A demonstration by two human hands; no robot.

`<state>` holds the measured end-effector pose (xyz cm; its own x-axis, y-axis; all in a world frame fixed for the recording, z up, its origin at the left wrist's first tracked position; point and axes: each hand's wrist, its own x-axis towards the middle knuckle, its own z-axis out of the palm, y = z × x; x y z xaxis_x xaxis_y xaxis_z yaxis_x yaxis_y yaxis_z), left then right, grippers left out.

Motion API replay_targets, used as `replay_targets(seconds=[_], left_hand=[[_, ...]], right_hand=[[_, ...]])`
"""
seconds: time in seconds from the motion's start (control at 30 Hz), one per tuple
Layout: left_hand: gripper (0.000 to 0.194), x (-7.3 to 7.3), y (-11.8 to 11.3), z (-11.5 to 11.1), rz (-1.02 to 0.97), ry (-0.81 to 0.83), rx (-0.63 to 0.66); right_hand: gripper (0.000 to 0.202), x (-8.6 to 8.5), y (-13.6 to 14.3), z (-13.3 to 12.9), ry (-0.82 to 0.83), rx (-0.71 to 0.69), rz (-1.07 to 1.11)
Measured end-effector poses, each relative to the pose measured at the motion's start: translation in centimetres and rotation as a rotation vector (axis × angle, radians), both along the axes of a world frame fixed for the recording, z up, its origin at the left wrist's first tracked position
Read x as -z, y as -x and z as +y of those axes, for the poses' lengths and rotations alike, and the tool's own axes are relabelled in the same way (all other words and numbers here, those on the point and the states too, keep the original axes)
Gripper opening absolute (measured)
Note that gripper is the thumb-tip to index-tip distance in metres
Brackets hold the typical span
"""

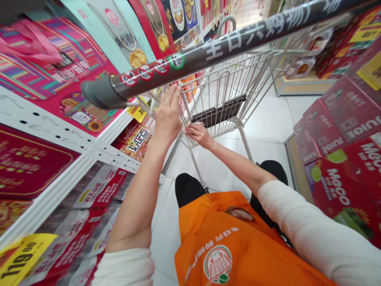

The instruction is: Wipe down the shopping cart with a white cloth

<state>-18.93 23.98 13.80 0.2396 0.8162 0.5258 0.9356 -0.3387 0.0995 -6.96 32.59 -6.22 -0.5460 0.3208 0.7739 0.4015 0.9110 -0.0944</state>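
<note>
A wire shopping cart (220, 93) with a dark grey handle bar (193, 59) stands in front of me. Just below the bar, my left hand (168, 113) is closed on the cart's near left wire frame, its fingertips partly hidden by the wires. Lower and to the right, my right hand (202, 134) pinches a crumpled pale cloth (195, 125) against the wires at the basket's lower near corner. A dark panel (222, 111) is fixed to the wires beside that hand.
At left, shelves (101, 147) hold gift boxes and packaged food, close to the cart. Red juice cartons (342, 178) are stacked at right. A low display platform (306, 85) stands farther ahead. White floor tiles (268, 119) run under the cart.
</note>
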Motion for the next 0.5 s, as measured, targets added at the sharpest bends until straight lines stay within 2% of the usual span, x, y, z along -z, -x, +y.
replay_targets(seconds=[0.2,0.27,0.4,0.47,0.5], left_hand=[[0.071,-0.7,-1.7,-2.2,-0.04,0.1,-0.052],[0.068,-0.9,-2.1,-2.7,-0.036,0.101,-0.055],[0.07,-0.7,-1.7,-2.8,-0.068,0.102,-0.047],[0.072,-0.5,-1.2,-2.5,-0.066,0.106,-0.045],[0.072,-0.4,-0.9,-2.4,-0.056,0.107,-0.047]], right_hand=[[0.036,-2.2,1.9,0.2,0.01,0.014,0.054],[0.04,-1.8,1.8,0.4,0.01,-0.004,0.046],[0.038,0.7,-0.1,-0.5,0.056,-0.067,-0.105],[0.036,0.8,-0.8,-1.1,0.063,-0.093,-0.141],[0.036,0.4,-0.8,-1.2,0.055,-0.1,-0.123]])
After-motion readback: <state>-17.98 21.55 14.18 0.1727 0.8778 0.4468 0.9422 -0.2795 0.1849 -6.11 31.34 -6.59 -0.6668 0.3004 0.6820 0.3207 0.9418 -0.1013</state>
